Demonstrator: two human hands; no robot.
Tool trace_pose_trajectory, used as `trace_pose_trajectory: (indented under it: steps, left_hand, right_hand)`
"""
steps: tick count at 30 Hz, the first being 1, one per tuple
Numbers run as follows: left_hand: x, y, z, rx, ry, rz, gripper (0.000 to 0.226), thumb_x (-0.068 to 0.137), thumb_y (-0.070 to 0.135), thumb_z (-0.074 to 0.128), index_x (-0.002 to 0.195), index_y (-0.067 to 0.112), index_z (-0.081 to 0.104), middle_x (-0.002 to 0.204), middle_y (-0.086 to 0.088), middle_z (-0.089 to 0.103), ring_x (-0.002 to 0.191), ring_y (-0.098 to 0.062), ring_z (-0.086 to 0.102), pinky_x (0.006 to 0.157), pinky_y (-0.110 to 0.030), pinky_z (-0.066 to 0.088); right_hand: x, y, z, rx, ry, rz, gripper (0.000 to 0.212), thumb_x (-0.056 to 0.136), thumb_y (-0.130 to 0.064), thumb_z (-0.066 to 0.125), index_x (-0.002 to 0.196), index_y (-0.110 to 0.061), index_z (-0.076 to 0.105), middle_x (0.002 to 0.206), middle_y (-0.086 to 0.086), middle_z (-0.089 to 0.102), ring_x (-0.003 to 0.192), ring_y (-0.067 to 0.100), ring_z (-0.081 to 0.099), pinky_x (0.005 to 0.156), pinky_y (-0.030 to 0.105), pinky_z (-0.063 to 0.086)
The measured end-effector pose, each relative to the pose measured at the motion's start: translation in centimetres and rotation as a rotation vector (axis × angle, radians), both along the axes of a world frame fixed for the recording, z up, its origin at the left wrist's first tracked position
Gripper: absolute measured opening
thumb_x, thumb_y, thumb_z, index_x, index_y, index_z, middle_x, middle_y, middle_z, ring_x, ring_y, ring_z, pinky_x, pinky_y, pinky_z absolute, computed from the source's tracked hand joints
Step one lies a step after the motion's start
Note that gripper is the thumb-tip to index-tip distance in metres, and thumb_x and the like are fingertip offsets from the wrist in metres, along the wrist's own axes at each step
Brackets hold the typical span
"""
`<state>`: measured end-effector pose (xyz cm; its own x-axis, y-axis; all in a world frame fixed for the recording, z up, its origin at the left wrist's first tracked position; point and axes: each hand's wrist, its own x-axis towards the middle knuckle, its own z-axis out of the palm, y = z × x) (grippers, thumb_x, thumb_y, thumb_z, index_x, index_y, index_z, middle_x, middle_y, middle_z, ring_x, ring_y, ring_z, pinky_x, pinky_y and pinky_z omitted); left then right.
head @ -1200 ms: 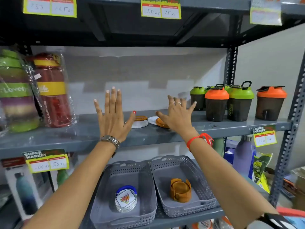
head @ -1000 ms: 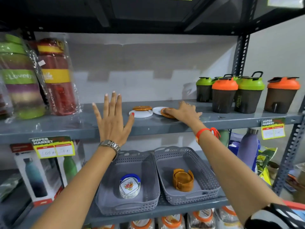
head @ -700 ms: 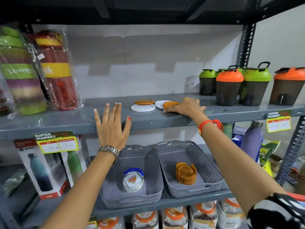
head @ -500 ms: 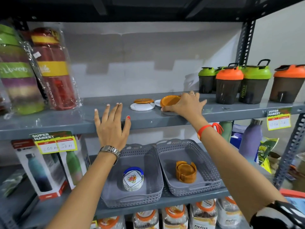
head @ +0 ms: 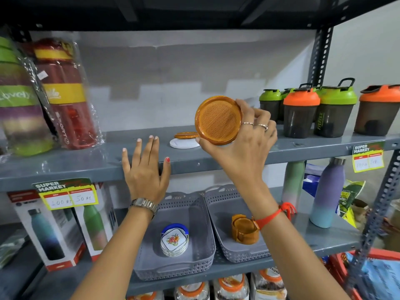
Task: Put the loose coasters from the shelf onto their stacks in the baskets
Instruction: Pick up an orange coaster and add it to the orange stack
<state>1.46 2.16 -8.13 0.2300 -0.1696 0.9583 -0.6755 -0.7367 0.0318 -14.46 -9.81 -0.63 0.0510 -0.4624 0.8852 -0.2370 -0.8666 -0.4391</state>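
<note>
My right hand (head: 244, 144) holds a round orange coaster (head: 218, 120) tilted up above the grey shelf (head: 216, 161), its face toward me. A second orange coaster (head: 185, 135) lies on a white coaster (head: 184, 143) on the shelf behind. My left hand (head: 146, 169) rests flat and open against the shelf's front edge. Below, the left grey basket (head: 173, 269) holds a stack of white floral coasters (head: 174, 240) in a blue holder. The right grey basket (head: 223, 204) holds an orange coaster stack (head: 243, 231) in its holder, partly behind my right wrist.
Wrapped bottles (head: 62, 94) stand at the shelf's left, shaker bottles (head: 300, 112) with green and orange lids at its right. Boxed bottles (head: 49, 230) sit left of the baskets, pastel bottles (head: 326, 193) to their right. A metal upright (head: 381, 204) rises at the far right.
My right hand pinched the orange coaster on the shelf and lifted it up, tilting it toward me. My left hand sank from the air onto the shelf edge.
</note>
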Motion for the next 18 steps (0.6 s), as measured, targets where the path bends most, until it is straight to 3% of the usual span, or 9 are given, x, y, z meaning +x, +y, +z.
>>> trace_pose_trajectory:
  steps: [8, 11, 15, 18]
  left_hand:
    - [0.4, -0.1, -0.3, -0.014, -0.044, 0.009, 0.052, 0.096, 0.038, 0.034, 0.135, 0.009, 0.050, 0.135, -0.007, 0.054, 0.127, -0.029, 0.047, 0.112, -0.048, 0.017]
    - [0.5, -0.1, -0.3, -0.016, -0.051, 0.008, 0.052, 0.096, 0.038, 0.034, 0.136, 0.009, 0.049, 0.135, -0.007, 0.054, 0.126, -0.030, 0.047, 0.112, -0.048, 0.017]
    - [0.6, -0.2, -0.5, -0.024, -0.067, 0.016, 0.053, 0.096, 0.039, 0.031, 0.137, 0.009, 0.047, 0.136, -0.007, 0.053, 0.127, -0.029, 0.047, 0.112, -0.047, 0.015]
    - [1.0, -0.3, -0.7, -0.042, -0.108, 0.015, 0.053, 0.096, 0.039, 0.031, 0.137, 0.008, 0.046, 0.136, -0.007, 0.053, 0.127, -0.030, 0.046, 0.112, -0.046, 0.016]
  right_hand:
    - [-0.5, 0.2, -1.1, 0.038, 0.023, 0.090, 0.096, 0.051, -0.078, 0.062, 0.127, -0.021, 0.051, 0.118, 0.008, 0.049, 0.111, 0.029, 0.048, 0.099, 0.053, 0.038]
    - [-1.3, -1.0, -2.4, 0.068, 0.027, 0.190, 0.096, 0.051, -0.073, 0.067, 0.129, -0.020, 0.050, 0.117, 0.007, 0.045, 0.108, 0.022, 0.043, 0.095, 0.045, 0.042]
    - [-2.7, -2.9, -5.8, 0.135, -0.025, 0.332, 0.097, 0.051, -0.064, 0.074, 0.132, -0.017, 0.049, 0.117, 0.008, 0.042, 0.107, 0.013, 0.035, 0.093, 0.024, 0.035]
    - [-3.0, -3.8, -9.8, 0.158, 0.056, 0.380, 0.097, 0.051, -0.058, 0.076, 0.133, -0.018, 0.048, 0.116, 0.000, 0.035, 0.111, 0.008, 0.033, 0.096, 0.024, 0.035]
